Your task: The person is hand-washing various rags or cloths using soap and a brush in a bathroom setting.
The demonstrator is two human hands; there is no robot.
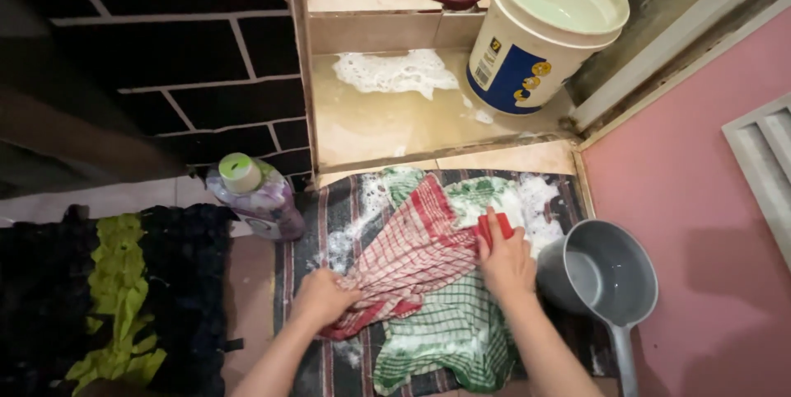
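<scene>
A red-and-white checked cloth [412,257] lies over a green-and-white checked cloth [449,335], both wet and soapy, on a dark striped mat [342,203]. My left hand [323,298] grips the red cloth's lower left edge. My right hand [504,263] is closed on a small red scrubbing brush [488,229] pressed against the cloths' right side. White suds [535,199] cover the green cloth's top part near the brush.
A grey dipper [606,277] with water stands right of my right hand. A white bucket [544,30] of water sits tilted at the back on a wet, foamy floor. A purple bottle with green cap [255,191] stands left. Dark and lime laundry [115,290] lies far left.
</scene>
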